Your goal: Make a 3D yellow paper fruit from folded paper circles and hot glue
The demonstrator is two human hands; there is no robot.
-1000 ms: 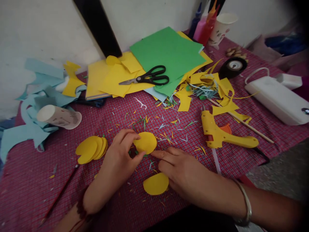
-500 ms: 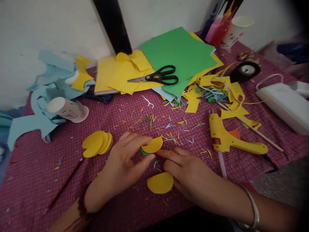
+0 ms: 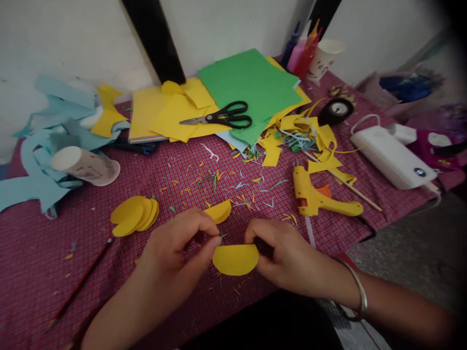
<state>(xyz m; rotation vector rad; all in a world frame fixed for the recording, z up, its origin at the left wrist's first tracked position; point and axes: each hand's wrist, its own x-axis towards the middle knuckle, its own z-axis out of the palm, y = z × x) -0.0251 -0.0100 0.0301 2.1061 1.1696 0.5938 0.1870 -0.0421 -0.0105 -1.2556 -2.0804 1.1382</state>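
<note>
A yellow paper half-circle is in front of me, straight edge up and curved edge toward me. My right hand pinches its right corner, with the fingers curled. At its left corner the thumb and forefinger of my left hand are pressed together; the exact contact is partly hidden. Just beyond my left fingers lies another yellow half-circle on the checked cloth. Left of that hand is a small pile of yellow paper rounds, with a pencil lying near it.
A yellow glue gun lies to the right, by a thin wooden stick. Black-handled scissors rest on coloured paper sheets. A paper cup lies tipped at left. A white box-shaped device is far right. Paper snippets are scattered about.
My hands have moved from the farther yellow half-circle, which now lies on the cloth, to the nearer one. The nearer piece is now between my fingers. The view has shifted rightward.
</note>
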